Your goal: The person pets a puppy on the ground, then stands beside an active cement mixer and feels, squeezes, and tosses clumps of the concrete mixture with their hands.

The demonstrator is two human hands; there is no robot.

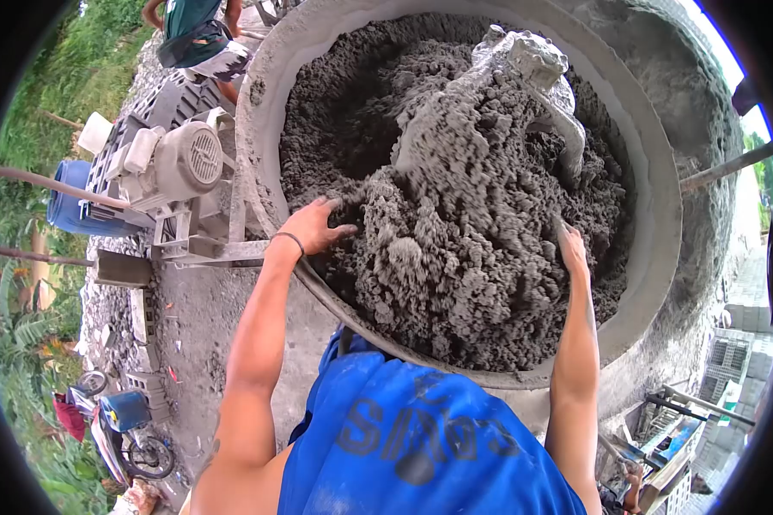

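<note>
A round mixer drum point(661, 215) full of grey, crumbly wet mix point(455, 266) stands in front of me. A mix-coated metal mixing arm point(537, 64) rises at the drum's upper right, and the mix around it is blurred by motion. My left hand point(313, 227) is over the drum's left rim, its fingers apart and touching the edge of the mix, with nothing held. At the right side my right hand point(571, 245) reaches into the drum, fingers stretched out against the mix; its fingertips are coated grey.
A motor point(189, 160) on a metal frame sits left of the drum, with a blue barrel point(73, 193) behind. Another person point(199, 39) is at the upper left. A motorcycle point(116, 429) stands lower left. Part of someone point(633, 485) and a blue-topped machine point(670, 442) show lower right.
</note>
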